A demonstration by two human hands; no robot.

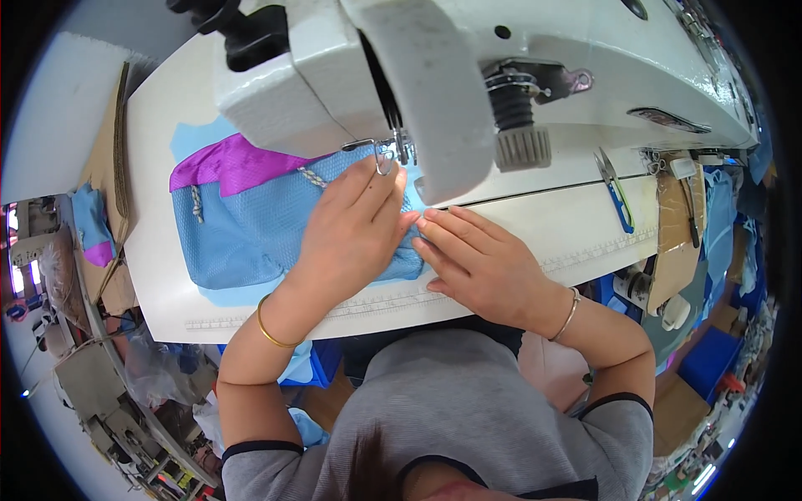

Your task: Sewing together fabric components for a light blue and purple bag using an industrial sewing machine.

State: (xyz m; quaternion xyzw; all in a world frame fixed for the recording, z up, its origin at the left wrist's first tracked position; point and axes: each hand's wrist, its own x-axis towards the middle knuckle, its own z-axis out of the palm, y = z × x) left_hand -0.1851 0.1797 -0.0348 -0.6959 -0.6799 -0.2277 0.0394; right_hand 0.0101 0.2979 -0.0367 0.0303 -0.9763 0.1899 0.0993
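A blue mesh fabric piece [242, 234] with a purple band [238, 163] and short cords lies under the head of a white sewing machine [292, 100]. My left hand [351, 230] rests flat on it, fingertips close to the presser foot and needle [393, 150]. At the fabric's right edge lies my right hand [484, 263], fingers stretched out, their tips near my left thumb. Both hands partly cover the blue fabric. The stitching spot is hidden behind the fingers and the machine head.
Blue-handled snips [616, 192] lie on the white table [159, 275] to the right. A ruler strip [351, 307] runs along the table's front edge. Cardboard [109, 167] stands at the left, and a blue bin [322, 363] sits below the table.
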